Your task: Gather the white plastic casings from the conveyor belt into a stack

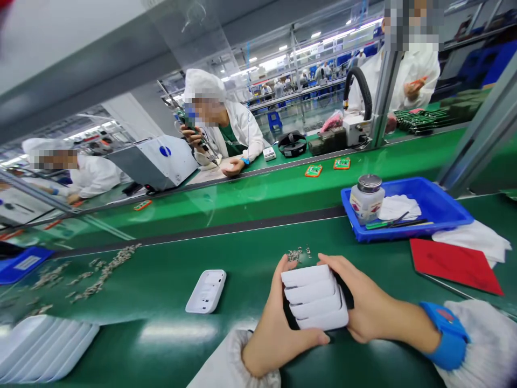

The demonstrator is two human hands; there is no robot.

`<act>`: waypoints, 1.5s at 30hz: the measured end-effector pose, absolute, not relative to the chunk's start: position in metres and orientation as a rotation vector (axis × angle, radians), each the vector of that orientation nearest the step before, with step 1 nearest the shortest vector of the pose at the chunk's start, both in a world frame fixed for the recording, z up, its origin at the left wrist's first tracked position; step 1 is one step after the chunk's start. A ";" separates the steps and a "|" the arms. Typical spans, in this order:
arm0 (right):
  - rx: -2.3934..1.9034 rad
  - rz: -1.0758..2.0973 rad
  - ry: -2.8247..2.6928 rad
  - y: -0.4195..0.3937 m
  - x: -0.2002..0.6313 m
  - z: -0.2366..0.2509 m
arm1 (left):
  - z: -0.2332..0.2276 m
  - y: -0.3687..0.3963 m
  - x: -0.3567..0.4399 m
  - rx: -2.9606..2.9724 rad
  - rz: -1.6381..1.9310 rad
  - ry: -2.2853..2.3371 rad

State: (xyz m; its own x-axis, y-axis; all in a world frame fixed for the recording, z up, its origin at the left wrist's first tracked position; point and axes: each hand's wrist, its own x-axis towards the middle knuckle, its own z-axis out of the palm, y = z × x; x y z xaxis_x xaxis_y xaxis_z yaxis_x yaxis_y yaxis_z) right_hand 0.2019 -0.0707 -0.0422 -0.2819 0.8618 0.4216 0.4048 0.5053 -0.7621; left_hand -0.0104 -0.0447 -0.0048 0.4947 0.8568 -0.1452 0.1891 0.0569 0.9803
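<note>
Both hands close on one thing: a fanned stack of four white plastic covers point(315, 297), held low and near the body over the green table point(169, 280). The left hand point(274, 328) clamps the stack's left end, thumb wrapped under its near edge and fingers curled over the far side. The right hand point(365, 304) presses the right end, fingers spread behind the stack, a blue wrist strap point(446, 334) just beyond it. Each grip is closed firmly on the stack, which sits squarely between the palms. The covers' long axes run left to right, tilting slightly up toward the right, overlapped like roof tiles from far to near.

Outward from the grip, a small heap of screws point(299, 253) lies just beyond the fingertips. A single white cover point(206, 291) lies flat to the left, nearer the left hand. Farther right sit a red sheet point(452, 264) and a blue tray point(440, 207) holding a capped bottle point(367, 199). More white covers point(40, 347) are stacked at the far left edge.
</note>
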 end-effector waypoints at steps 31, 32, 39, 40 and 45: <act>-0.233 2.072 -0.745 -0.090 0.169 -0.019 | -0.018 -0.060 0.014 1.115 1.151 0.669; -0.316 2.027 -0.768 -0.090 0.166 -0.021 | -0.020 -0.061 0.018 1.024 1.154 0.673; -0.918 0.795 -1.496 -0.076 0.182 -0.031 | -0.010 -0.063 0.034 0.451 0.933 0.803; -0.878 0.685 -1.632 -0.075 0.188 -0.030 | -0.009 -0.063 0.033 0.411 0.877 0.794; -0.813 0.826 -1.778 -0.078 0.199 -0.021 | -0.009 -0.060 0.027 0.319 0.738 0.754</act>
